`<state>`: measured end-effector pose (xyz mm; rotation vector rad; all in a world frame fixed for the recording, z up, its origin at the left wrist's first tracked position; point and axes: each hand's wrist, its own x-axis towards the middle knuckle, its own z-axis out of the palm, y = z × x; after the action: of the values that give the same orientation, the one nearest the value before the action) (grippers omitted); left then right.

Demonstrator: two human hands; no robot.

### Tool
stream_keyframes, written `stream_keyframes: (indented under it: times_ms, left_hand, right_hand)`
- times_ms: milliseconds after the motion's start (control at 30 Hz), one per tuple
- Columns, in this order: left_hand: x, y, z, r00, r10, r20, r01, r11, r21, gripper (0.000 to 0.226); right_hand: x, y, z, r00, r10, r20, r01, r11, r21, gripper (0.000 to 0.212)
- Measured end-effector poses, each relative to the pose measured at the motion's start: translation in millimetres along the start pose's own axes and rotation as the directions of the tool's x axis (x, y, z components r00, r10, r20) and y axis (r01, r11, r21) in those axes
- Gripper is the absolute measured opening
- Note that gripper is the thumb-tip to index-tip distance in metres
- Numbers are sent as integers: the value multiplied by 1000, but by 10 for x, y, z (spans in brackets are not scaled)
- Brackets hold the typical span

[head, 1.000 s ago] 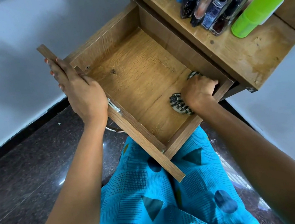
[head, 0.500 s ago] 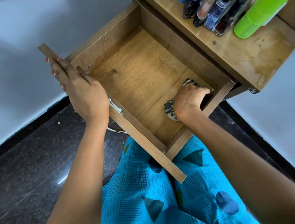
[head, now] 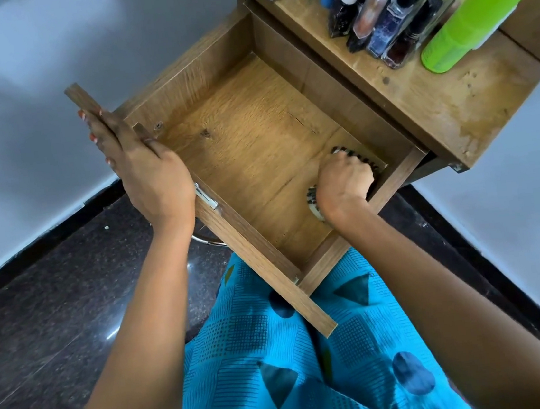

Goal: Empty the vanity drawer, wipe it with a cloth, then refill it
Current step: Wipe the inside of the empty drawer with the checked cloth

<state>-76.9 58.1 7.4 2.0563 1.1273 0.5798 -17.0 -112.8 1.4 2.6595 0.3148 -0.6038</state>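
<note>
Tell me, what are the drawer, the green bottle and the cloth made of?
Drawer: looks like wood or wood-print board, matte, with grain lines and a dark knot.
Green bottle: probably plastic, smooth and slightly shiny, one even colour.
Cloth: seems soft fabric, black-and-white striped, bunched under the right hand; mostly hidden, so unsure.

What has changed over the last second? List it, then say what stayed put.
The right hand, gripping the striped cloth, slid it a little along the floor of the drawer, out of the back right corner toward the person. The left hand holds the drawer front as before. The drawer stays open and the bottles on top are unmoved.
</note>
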Motion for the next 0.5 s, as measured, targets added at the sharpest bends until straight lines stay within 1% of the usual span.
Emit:
stream_keyframes:
  times_ms: [100, 200, 333, 500]
  left_hand:
    - [-5, 9, -9, 1000, 3, 11, -3, 1000, 5, 52]
    - [-3, 25, -3, 1000, 2, 13, -2, 1000, 2, 52]
    - [-5, 16, -7, 1000, -5, 3, 5, 1000, 11, 52]
    - [-2, 12, -9, 1000, -8, 9, 7, 999, 37, 52]
  right_hand:
    - [95, 155, -52, 999, 47, -22, -47, 999, 20, 35]
    - [155, 226, -103, 996, 74, -50, -72, 997, 36, 33]
    - [150, 152, -81, 999, 41, -35, -40, 999, 31, 30]
    - [206, 184, -129, 997, 78, -6, -78, 995, 61, 27]
